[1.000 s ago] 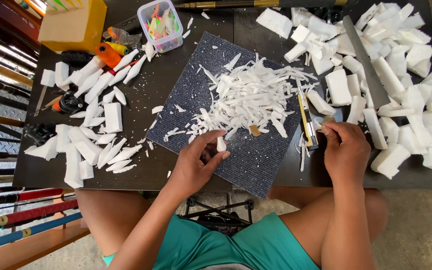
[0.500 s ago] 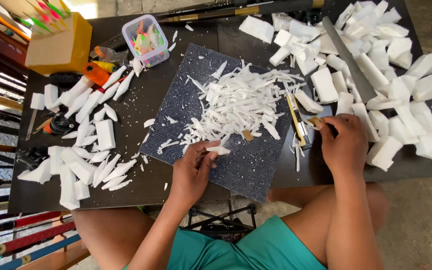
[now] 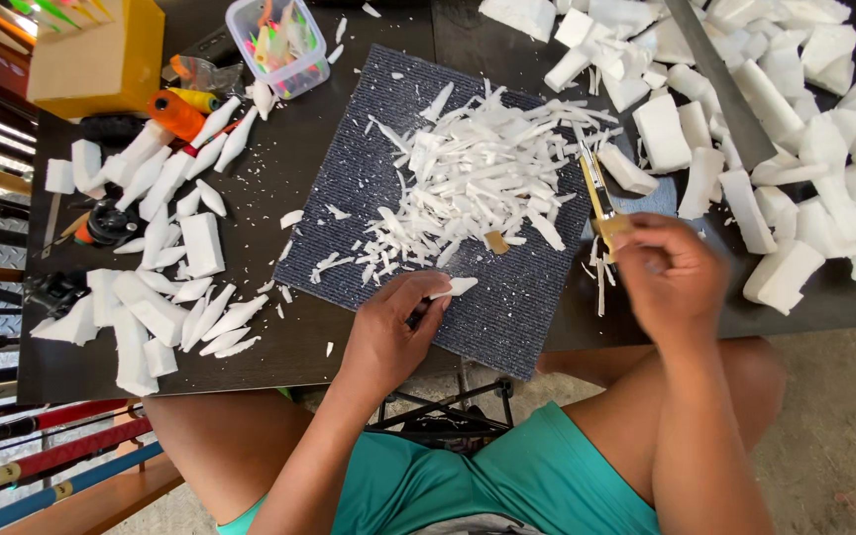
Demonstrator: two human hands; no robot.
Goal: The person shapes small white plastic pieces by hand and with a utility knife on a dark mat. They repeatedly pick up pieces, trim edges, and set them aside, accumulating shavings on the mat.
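Foam carving at the dark mat, blade in one hand, blank in the other.

Left hand (image 3: 388,337) pinched a tapered white foam piece (image 3: 456,288) over the near edge of the grey mat (image 3: 537,297); its long axis ran left-right, tip pointing right. Right hand (image 3: 668,277), blurred, closed around a yellow-handled knife (image 3: 598,198), blade pointing far. Shaving well probably meant thin strokes away from the fingers, blank held steady. Foam shavings (image 3: 478,178) lay heaped mid-mat.

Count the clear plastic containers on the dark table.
1: a clear plastic container of colourful bits sits at the table's far edge, beside the yellow box. Others may lie out of view.
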